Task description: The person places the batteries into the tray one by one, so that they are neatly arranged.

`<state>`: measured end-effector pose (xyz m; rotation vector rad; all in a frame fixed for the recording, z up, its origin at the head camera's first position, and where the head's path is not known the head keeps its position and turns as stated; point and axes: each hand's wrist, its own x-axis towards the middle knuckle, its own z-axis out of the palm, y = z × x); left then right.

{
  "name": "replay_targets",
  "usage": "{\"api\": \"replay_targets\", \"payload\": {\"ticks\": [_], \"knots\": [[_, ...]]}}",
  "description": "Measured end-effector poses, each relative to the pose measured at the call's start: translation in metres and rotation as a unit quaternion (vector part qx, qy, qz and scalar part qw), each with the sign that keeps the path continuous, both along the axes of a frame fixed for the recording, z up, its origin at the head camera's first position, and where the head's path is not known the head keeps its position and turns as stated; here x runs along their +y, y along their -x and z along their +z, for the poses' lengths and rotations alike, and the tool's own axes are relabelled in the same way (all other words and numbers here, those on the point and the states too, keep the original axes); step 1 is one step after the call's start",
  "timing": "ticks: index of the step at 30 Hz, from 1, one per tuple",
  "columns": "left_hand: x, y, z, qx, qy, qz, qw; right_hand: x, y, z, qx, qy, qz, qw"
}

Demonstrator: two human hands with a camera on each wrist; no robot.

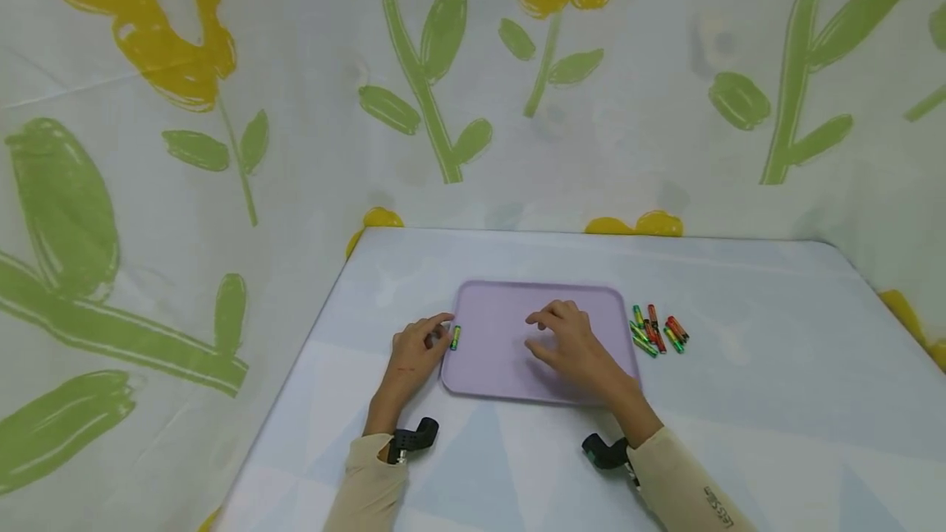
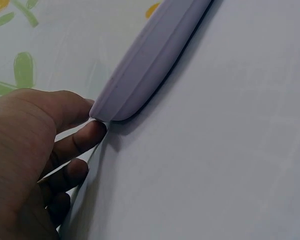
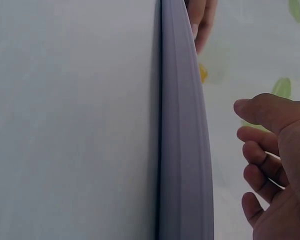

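A lilac tray (image 1: 495, 388) lies on the table, with one small green battery (image 1: 455, 338) upright along its left rim. My left hand (image 1: 417, 349) is at that rim, close beside the battery. In the left wrist view, thumb and index finger (image 2: 72, 142) meet at the tray's edge (image 2: 140, 70), which they appear to pinch. My right hand (image 1: 575, 347) hovers over the tray's right half, fingers loosely bent, thumb apart, nothing held. The right wrist view shows its bent fingers (image 3: 260, 165) away from the tray wall (image 3: 187, 150).
Just right of the tray, several green and red batteries (image 1: 652, 337) lie in a loose group on the pale table (image 1: 776, 401). Behind and to the left hangs a white cloth (image 1: 310, 146) with yellow flowers and green leaves. Each wrist wears a black camera mount (image 1: 417, 435).
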<state>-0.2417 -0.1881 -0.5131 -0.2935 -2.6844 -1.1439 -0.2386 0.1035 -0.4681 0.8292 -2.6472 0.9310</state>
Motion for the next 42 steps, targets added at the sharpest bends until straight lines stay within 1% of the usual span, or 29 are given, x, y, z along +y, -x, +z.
{"api": "replay_targets", "payload": {"ticks": [2, 5, 7, 13, 16, 20, 26, 29, 32, 37, 39, 42], "knots": [[-0.002, 0.0, 0.0, 0.003, -0.001, -0.001, 1.0, 0.008, 0.0, 0.0, -0.002, -0.005, -0.014, 0.9999], [-0.005, 0.0, 0.0, 0.004, -0.002, 0.004, 1.0, 0.02, 0.001, 0.0, -0.011, -0.006, -0.028, 0.9995], [-0.007, -0.001, 0.001, 0.003, -0.002, 0.007, 1.0, 0.027, 0.003, -0.001, -0.01, -0.009, -0.036, 0.9993], [-0.008, -0.001, 0.002, -0.015, 0.0, 0.008, 0.9999, 0.054, 0.007, -0.005, 0.014, 0.002, -0.051, 0.9986], [-0.006, 0.0, 0.003, -0.024, -0.003, 0.007, 0.9997, 0.069, 0.008, -0.004, 0.021, 0.004, -0.069, 0.9974], [-0.004, 0.0, 0.005, -0.026, -0.007, 0.003, 0.9996, 0.088, 0.006, -0.001, 0.02, 0.005, -0.092, 0.9955], [0.0, 0.0, 0.004, -0.029, -0.005, -0.002, 0.9996, 0.115, 0.0, 0.002, 0.014, -0.004, -0.117, 0.993], [0.0, 0.0, 0.004, -0.033, -0.007, -0.002, 0.9994, 0.125, 0.0, 0.0, 0.01, -0.006, -0.119, 0.9928], [0.0, 0.001, 0.005, -0.034, -0.006, -0.002, 0.9994, 0.134, 0.0, -0.003, 0.016, -0.016, -0.119, 0.9927], [0.0, 0.001, 0.004, -0.033, -0.002, 0.002, 0.9994, 0.145, 0.002, -0.005, 0.04, -0.048, -0.111, 0.9919], [0.001, 0.001, 0.003, -0.033, -0.002, 0.005, 0.9994, 0.149, 0.003, -0.005, 0.038, -0.062, -0.11, 0.9913], [0.001, 0.0, 0.003, -0.03, -0.004, 0.006, 0.9995, 0.152, 0.002, -0.003, 0.013, -0.079, -0.111, 0.9906]]}}
